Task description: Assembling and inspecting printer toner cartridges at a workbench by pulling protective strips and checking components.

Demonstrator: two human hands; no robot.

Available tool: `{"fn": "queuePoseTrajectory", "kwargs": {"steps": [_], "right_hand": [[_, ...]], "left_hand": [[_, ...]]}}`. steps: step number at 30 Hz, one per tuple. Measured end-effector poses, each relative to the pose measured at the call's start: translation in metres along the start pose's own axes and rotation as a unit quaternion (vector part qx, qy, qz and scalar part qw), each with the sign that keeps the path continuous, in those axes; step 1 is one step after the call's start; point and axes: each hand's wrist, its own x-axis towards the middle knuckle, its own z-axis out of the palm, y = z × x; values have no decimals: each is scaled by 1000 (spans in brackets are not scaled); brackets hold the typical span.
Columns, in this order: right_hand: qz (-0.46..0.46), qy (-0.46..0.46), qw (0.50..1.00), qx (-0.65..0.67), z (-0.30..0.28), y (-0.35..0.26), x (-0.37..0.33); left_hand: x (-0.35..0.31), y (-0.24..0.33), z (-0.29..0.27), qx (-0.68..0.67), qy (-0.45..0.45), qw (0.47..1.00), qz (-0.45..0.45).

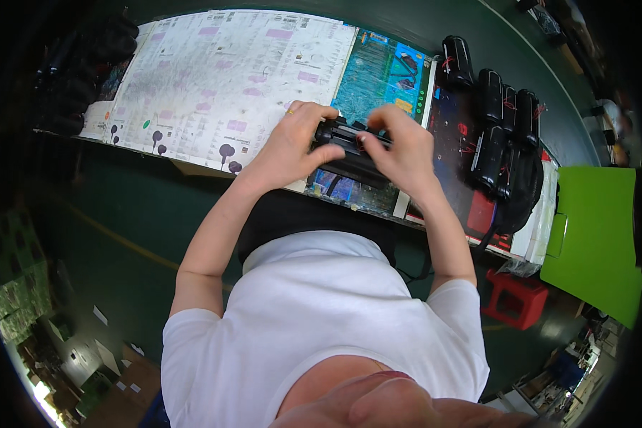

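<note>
A black cylindrical housing (353,165) lies near the front edge of the table, in front of me, its open upper side showing slots and inner parts. My left hand (292,146) grips its left end, thumb on the near side and index finger on the far side. Over the right part of the housing, my right hand (409,148) is closed, with curled fingers and the thumb tip above the opening. A small dark piece or wire may sit at that thumb tip; it is too small to name. The palm side of this hand is hidden.
Several similar black cylinders (490,95) with thin red wires stand or lie at the right. Printed white sheets (214,78) cover the table's left part, a scratched blue-green mat (367,78) its middle. Black items (110,43) sit far left. A red stool (517,299) and green panel (595,235) are at right.
</note>
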Motion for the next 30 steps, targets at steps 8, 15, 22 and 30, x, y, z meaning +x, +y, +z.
{"fn": "queuePoseTrajectory", "kwargs": {"steps": [8,15,22,30], "right_hand": [[118,87,983,115,-6,12,-42],[200,-27,938,284,-15,48,-16],[172,93,970,145,-18,20,22],[199,14,965,168,-29,-32,-51]], "left_hand": [[18,-11,11,-32,26,999,-7],[15,-10,18,-6,62,997,49],[13,-6,14,-69,134,988,24],[-12,22,2,17,46,998,-28]]}}
